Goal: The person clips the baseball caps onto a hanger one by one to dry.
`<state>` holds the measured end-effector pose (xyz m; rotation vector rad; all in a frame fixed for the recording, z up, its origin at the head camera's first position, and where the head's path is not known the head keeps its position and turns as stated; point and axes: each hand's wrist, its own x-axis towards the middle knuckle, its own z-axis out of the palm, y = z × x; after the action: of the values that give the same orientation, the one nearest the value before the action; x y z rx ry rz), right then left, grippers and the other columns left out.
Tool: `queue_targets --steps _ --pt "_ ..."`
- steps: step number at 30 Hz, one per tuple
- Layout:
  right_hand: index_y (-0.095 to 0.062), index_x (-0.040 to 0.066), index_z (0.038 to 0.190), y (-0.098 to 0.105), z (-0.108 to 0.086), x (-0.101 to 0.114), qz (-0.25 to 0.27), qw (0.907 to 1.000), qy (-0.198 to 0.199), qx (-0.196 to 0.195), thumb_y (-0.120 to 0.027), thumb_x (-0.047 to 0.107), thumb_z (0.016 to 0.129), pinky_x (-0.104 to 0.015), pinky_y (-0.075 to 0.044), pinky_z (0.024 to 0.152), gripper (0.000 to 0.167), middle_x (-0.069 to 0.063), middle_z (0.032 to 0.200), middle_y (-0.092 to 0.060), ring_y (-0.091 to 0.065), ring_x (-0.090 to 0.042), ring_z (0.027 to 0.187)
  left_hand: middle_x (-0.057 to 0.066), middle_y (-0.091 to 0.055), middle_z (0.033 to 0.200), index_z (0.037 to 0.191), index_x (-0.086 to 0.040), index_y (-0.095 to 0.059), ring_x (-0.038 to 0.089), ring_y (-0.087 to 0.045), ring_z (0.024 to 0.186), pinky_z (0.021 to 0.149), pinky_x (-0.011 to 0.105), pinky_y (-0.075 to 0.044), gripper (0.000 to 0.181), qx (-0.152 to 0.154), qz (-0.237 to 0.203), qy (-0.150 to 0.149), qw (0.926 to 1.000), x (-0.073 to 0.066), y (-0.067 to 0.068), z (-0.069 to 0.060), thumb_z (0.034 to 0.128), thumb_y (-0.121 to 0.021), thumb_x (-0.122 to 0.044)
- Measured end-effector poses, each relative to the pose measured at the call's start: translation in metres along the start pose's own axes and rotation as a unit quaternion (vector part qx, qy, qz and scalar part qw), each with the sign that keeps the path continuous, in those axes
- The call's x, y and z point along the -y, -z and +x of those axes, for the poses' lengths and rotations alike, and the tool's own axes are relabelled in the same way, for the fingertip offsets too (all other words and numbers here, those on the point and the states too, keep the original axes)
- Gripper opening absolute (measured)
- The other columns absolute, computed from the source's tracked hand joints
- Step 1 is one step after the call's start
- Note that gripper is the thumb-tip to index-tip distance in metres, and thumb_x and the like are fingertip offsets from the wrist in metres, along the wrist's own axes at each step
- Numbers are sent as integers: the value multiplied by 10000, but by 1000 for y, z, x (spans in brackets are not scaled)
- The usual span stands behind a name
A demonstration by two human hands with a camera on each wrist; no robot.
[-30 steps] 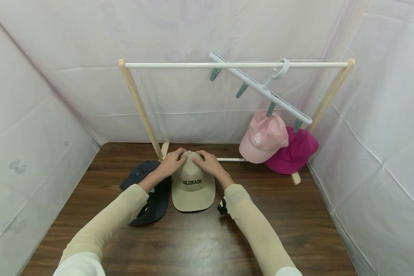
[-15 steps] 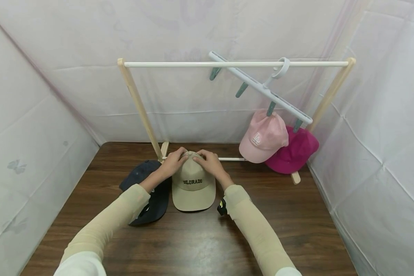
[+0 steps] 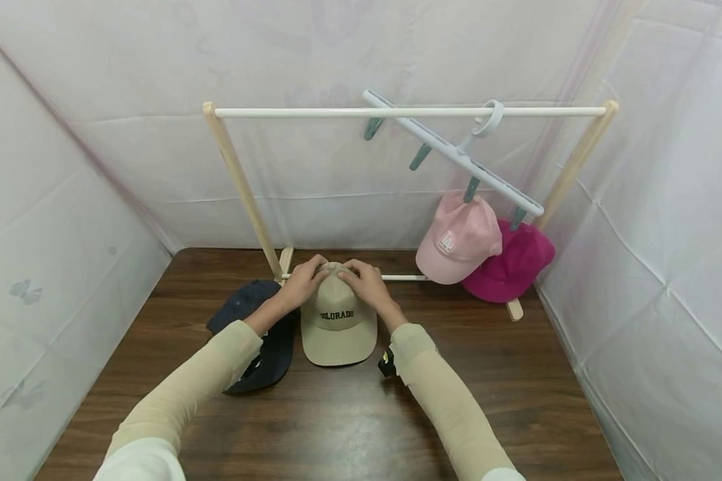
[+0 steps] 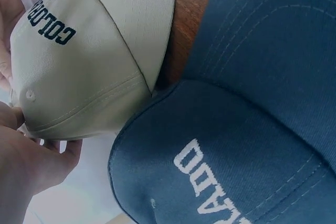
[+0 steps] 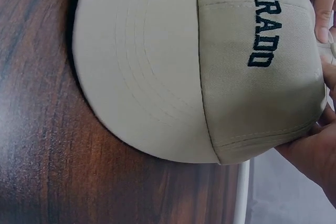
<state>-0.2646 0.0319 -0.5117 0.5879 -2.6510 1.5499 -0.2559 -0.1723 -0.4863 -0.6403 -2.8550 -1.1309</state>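
A beige baseball cap (image 3: pixel 338 321) with dark COLORADO lettering stands on the dark wooden table (image 3: pixel 337 427), brim toward me. My left hand (image 3: pixel 301 283) holds the left of its crown, thumb on top and fingers curled behind. On the other side my right hand (image 3: pixel 368 284) grips the crown the same way; some fingertips are hidden behind the cap. In the left wrist view, my left hand's fingers (image 4: pixel 71 153) show beneath the crown fabric. A navy cap (image 3: pixel 277 354) with white letters lies close against the beige cap's left, partly under my left forearm.
A wood-and-white rack (image 3: pixel 289 113) spans the table's back. From its bar hangs a white hanger (image 3: pixel 439 143) with green clips; a pink cap (image 3: pixel 457 234) and a magenta cap (image 3: pixel 517 267) hang from two clips at right. White sheets enclose the sides.
The beige cap and both hands have shifted very slightly to the right and back. Both hands keep their hold, and the hanging caps look the same.
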Motion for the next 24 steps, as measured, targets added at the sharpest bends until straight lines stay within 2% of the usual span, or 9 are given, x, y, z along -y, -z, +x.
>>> queue_targets --steps 13,18,24 --pt "-715 155 1185 8 -2 9 -34 9992 174 -364 -641 331 1015 -315 -588 724 255 -35 1116 -736 -697 -149 880 103 -631 990 1222 -93 -558 214 -587 784 696 385 -477 212 -107 -112 -116 9998 -11 5 2 1088 -495 -244" --pt "-718 150 1177 14 -3 14 1 9985 231 -489 -657 315 1008 -311 -585 688 244 -44 1089 -736 -693 -146 840 121 -647 1080 1252 -97 -552 236 -636 883 747 413 -510 225 -130 -156 -120 9997 -17 6 3 1089 -493 -240" --pt "-725 145 1171 23 -5 22 54 9979 264 -595 -660 291 1006 -311 -583 681 229 -47 1021 -727 -678 -144 794 126 -644 1153 1260 -101 -559 251 -643 985 805 426 -519 230 -172 -499 -132 9985 -25 6 6 1091 -484 -239"
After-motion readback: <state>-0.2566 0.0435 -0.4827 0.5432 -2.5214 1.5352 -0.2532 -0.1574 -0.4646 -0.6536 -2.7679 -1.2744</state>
